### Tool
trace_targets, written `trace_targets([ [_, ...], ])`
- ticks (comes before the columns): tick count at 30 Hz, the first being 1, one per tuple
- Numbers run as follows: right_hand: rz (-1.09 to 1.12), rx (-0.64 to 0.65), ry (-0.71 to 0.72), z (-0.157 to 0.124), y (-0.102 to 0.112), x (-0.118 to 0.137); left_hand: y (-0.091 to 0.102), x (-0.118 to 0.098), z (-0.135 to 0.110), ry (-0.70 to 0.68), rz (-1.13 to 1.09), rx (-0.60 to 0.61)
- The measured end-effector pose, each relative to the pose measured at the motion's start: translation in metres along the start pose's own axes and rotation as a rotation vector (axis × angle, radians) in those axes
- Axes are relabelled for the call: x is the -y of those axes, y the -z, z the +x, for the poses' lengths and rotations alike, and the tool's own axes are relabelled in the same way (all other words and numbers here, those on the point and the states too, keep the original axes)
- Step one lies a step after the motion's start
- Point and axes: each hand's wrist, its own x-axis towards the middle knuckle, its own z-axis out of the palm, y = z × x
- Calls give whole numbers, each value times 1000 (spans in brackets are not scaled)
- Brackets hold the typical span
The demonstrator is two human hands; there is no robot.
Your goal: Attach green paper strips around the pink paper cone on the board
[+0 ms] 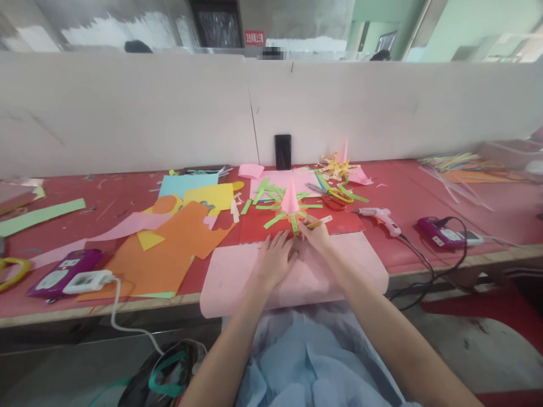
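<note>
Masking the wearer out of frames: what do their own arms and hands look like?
Left hand and right hand are ungloved; wrists and forearms bare, no sleeve evident along them. Light-blue clothing shows between the arms. Rings: too small to tell.

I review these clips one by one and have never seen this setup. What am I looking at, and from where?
There is no machine: these are a person's bare hands, filmed by a camera worn on the head, looking forward and down. The left hand rests on a pink sheet; the right hand holds a slim pen-like tool near a green strip below a pink cone. Around them on the red tabletop lie orange paper, scissors and a glue gun.
</note>
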Motion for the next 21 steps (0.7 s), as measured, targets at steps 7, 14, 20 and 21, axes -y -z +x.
trace_targets([
  [7, -66, -68, -42, -1, 0, 2, 0, -1, 0, 7, 7, 30],
  [14, -148, -157, -25, 1, 0, 4, 0, 0, 0, 3, 20, 33],
  [20, -143, -141, -37, 1, -1, 3, 2, -1, 0, 7, 16, 20],
  [21, -143, -141, -36, 1, -1, 2, 1, -1, 0, 4, 15, 12],
])
